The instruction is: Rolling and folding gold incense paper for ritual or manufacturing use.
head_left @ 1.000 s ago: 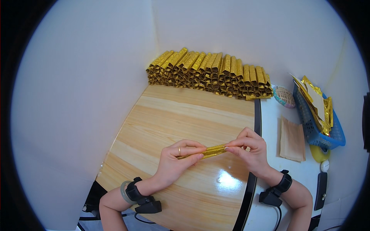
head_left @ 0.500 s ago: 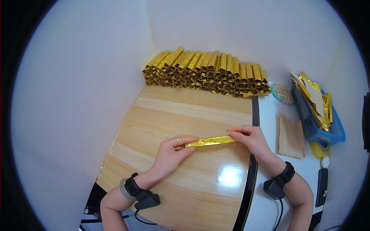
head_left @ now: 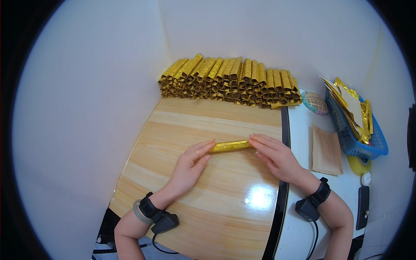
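Note:
A slim gold foil paper tube [head_left: 229, 146] spans the gap between my two hands, over the middle of the wood-grain board. My left hand [head_left: 188, 164], with a ring on one finger, has its fingertips and thumb around the tube's left end. At the right end, my right hand [head_left: 277, 158] presses its fingers along the tube, thumb tucked below. Both tube ends are partly hidden by the fingers. Straight ahead, many similar gold tubes lie in a stacked pile [head_left: 229, 80], their open ends facing me.
The wood-grain board [head_left: 208, 208] has a dark edge strip on its right. Beyond it, a white table holds brown paper sheets [head_left: 326, 151], a small woven basket [head_left: 315, 102], a blue plastic basket [head_left: 377, 145] of gold sheets, and a yellow tape roll [head_left: 358, 166]. White walls rise left and behind.
Both hands have moved slightly away from me with the tube. My right hand has shifted from a fingertip pinch to flatter fingers at its end, and the tube looks fuller and rounder.

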Motion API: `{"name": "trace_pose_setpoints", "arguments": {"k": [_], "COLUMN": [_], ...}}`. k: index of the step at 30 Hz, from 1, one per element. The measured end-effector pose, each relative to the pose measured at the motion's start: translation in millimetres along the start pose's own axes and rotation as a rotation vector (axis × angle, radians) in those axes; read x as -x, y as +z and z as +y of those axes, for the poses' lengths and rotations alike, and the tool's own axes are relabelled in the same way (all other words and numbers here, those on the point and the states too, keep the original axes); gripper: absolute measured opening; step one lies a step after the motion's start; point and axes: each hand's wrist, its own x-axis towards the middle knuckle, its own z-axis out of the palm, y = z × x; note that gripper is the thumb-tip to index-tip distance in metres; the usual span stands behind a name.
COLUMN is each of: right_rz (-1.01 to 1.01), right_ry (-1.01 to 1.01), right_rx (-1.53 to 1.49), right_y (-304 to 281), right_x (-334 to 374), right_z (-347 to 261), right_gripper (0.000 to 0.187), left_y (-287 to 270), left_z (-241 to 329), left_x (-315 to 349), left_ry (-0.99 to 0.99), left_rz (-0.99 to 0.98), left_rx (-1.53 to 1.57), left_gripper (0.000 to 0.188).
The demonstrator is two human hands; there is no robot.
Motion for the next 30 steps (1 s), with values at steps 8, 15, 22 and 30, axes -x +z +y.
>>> {"name": "trace_pose_setpoints", "arguments": {"k": [8,15,22,30], "right_rz": [-0.146,-0.249,-0.244,-0.17], "right_ry": [0.104,0.141,0.139,0.157], "right_rx": [0.11,0.12,0.08,-0.046], "right_y": [11.6,18.9,20.7,16.6], "right_x": [-4.7,-3.1,-2.4,-10.5], "right_z": [9.6,15.5,18.1,16.5], "right_gripper": [0.057,0.063,0.058,0.043], "left_y": [-1.2,0.3,-0.2,-2.8], "left_z": [-7.1,-14.5,-5.6,0.5], "left_x": [-2.9,-6.3,-3.7,-7.5], "left_ry": [0.111,0.186,0.124,0.096], "left_rz": [-0.072,-0.227,-0.216,-0.12], "left_rx": [-0.345,-0.593,-0.509,-0.473], "left_gripper": [0.055,0.051,0.046,0.037]}}
